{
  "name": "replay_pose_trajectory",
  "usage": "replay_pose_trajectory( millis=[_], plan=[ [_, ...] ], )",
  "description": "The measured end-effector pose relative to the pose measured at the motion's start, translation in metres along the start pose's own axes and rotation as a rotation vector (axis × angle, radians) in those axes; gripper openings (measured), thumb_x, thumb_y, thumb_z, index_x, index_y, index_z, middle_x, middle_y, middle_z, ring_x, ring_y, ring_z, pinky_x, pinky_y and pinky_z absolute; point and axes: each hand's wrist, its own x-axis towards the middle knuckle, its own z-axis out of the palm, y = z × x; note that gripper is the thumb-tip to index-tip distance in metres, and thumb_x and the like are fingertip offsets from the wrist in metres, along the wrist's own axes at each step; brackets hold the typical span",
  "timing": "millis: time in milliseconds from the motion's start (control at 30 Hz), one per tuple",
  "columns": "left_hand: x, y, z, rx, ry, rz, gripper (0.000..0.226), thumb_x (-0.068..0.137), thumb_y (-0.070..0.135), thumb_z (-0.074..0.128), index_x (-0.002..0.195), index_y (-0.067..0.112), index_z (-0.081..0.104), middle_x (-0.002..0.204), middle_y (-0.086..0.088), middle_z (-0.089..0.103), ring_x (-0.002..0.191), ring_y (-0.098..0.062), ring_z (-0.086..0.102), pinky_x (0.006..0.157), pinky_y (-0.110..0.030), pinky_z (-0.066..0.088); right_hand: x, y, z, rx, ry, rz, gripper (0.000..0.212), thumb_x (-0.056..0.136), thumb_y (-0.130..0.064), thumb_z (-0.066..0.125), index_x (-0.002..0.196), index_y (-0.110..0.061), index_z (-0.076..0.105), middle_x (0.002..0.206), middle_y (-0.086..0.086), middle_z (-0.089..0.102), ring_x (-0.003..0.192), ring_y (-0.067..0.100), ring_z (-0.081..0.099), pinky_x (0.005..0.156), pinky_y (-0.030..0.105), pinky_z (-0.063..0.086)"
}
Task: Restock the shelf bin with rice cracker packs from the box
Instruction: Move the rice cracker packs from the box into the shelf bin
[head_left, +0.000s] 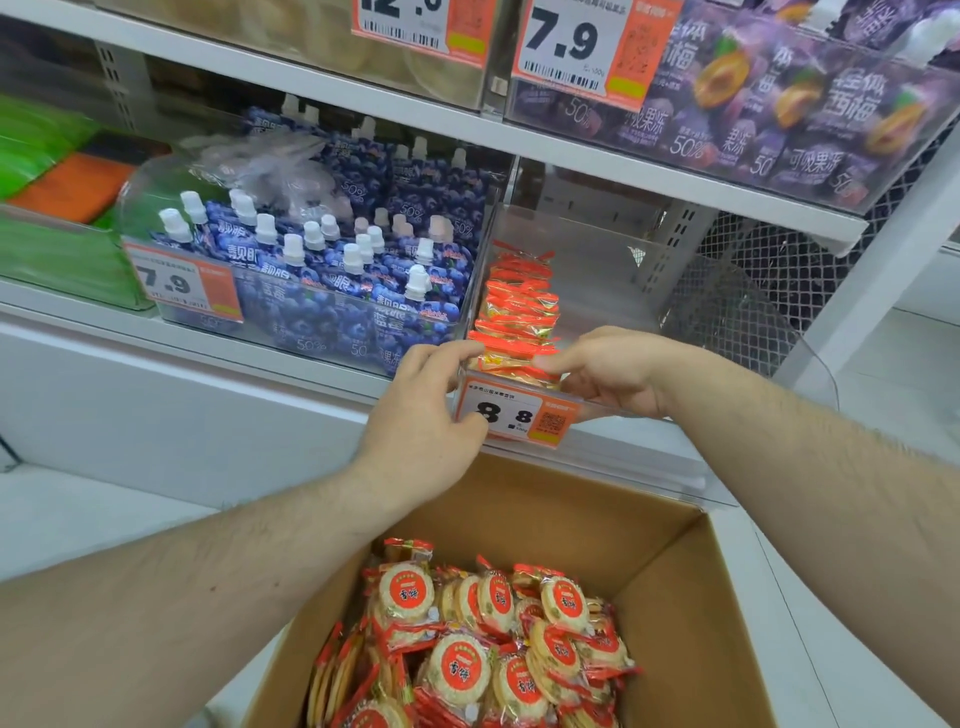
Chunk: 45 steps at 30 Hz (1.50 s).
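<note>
A clear shelf bin (618, 291) with an 8.8 price tag (511, 415) holds a row of red-and-gold rice cracker packs (517, 306) standing on edge along its left side. My left hand (421, 415) and my right hand (613, 371) meet at the bin's front rim. Together they pinch the frontmost rice cracker pack (511, 361) from both sides. Below, an open cardboard box (675, 561) holds several more packs (483, 644) with round red labels.
Left of the bin stands a bin of blue spouted jelly pouches (332, 270) with a 7.9 tag. Purple jelly packs (769, 104) fill the shelf above. A white shelf edge (182, 364) runs under the bins; wire mesh (779, 270) backs the right side.
</note>
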Motion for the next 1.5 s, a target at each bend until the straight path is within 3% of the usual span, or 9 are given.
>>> replay_pose_trajectory(
  millis=[400,633,800,933,1033,1100,1267,1400,1500],
  plan=[
    [-0.003,0.001,0.001,0.115,0.017,0.006,0.057,0.085,0.016,0.062,0.134,0.040,0.046,0.119,0.013,0.042,0.109,-0.008,0.054,0.087,-0.028,0.049,-0.002,-0.012,-0.005,0.170,-0.089,0.171,0.049,0.091,-0.035,0.066,0.128,-0.007,0.051,0.116,0.024,0.068,0.096,0.034,0.072,0.084,0.047,0.058],
    [0.001,0.004,-0.004,0.053,-0.017,-0.004,0.067,0.084,0.014,0.061,0.135,0.049,0.034,0.121,0.011,0.045,0.108,-0.009,0.056,0.089,-0.041,0.054,0.006,-0.008,-0.009,0.130,-0.007,0.254,0.092,0.082,-0.079,0.046,0.144,-0.013,0.034,0.127,0.026,0.060,0.091,0.043,0.071,0.077,0.052,0.058],
    [0.009,0.006,-0.005,-0.067,0.021,-0.113,0.068,0.083,0.023,0.067,0.137,0.038,0.028,0.116,0.018,0.053,0.101,-0.005,0.061,0.084,-0.042,0.056,0.022,-0.005,-0.002,0.351,-0.123,0.237,0.092,0.081,-0.086,0.031,0.136,-0.016,0.051,0.126,0.017,0.066,0.106,0.037,0.068,0.092,0.058,0.051],
    [0.034,0.020,-0.009,0.023,0.171,-0.020,0.059,0.085,0.028,0.064,0.137,0.023,0.036,0.122,0.011,0.046,0.102,-0.008,0.053,0.085,-0.036,0.050,0.035,-0.013,-0.014,0.323,0.145,0.251,0.096,0.086,-0.082,0.026,0.147,-0.008,0.033,0.145,0.030,0.042,0.118,0.050,0.053,0.090,0.056,0.049],
    [0.068,0.035,-0.008,0.158,0.199,0.109,0.045,0.089,0.028,0.058,0.132,0.026,0.045,0.126,0.008,0.043,0.106,-0.011,0.051,0.087,-0.036,0.048,0.046,-0.018,-0.014,0.472,0.073,0.208,0.090,0.088,-0.080,0.022,0.134,-0.007,0.047,0.127,0.026,0.060,0.104,0.042,0.067,0.077,0.053,0.056],
    [0.086,0.038,-0.005,0.226,0.170,0.093,0.043,0.090,0.024,0.054,0.133,0.028,0.048,0.130,0.008,0.047,0.109,-0.015,0.054,0.090,-0.036,0.047,0.055,-0.017,-0.019,0.434,0.012,0.215,0.092,0.088,-0.081,0.018,0.122,-0.003,0.054,0.119,0.023,0.065,0.104,0.039,0.066,0.086,0.053,0.054],
    [0.103,0.031,0.001,0.303,0.216,0.067,0.044,0.090,0.014,0.056,0.133,0.025,0.053,0.123,0.004,0.056,0.109,-0.020,0.055,0.086,-0.033,0.042,0.085,-0.023,-0.041,0.380,0.161,0.221,0.092,0.088,-0.078,0.023,0.151,-0.010,0.032,0.153,0.024,0.035,0.137,0.047,0.036,0.104,0.069,0.033],
    [0.105,0.031,0.007,0.296,0.270,0.047,0.041,0.089,0.015,0.058,0.128,0.028,0.055,0.120,0.002,0.058,0.107,-0.024,0.057,0.087,-0.039,0.046,0.104,-0.038,-0.028,0.494,0.115,0.083,0.084,0.092,-0.075,0.019,0.122,-0.009,0.061,0.114,0.018,0.071,0.110,0.036,0.062,0.102,0.057,0.042],
    [0.104,0.031,0.009,0.292,0.288,0.045,0.042,0.090,0.013,0.059,0.130,0.026,0.056,0.120,0.003,0.059,0.107,-0.022,0.056,0.090,-0.038,0.046,0.112,-0.042,-0.027,0.492,0.135,0.097,0.094,0.085,-0.083,0.017,0.119,-0.009,0.064,0.104,0.018,0.074,0.101,0.034,0.067,0.096,0.053,0.046]
  ],
)
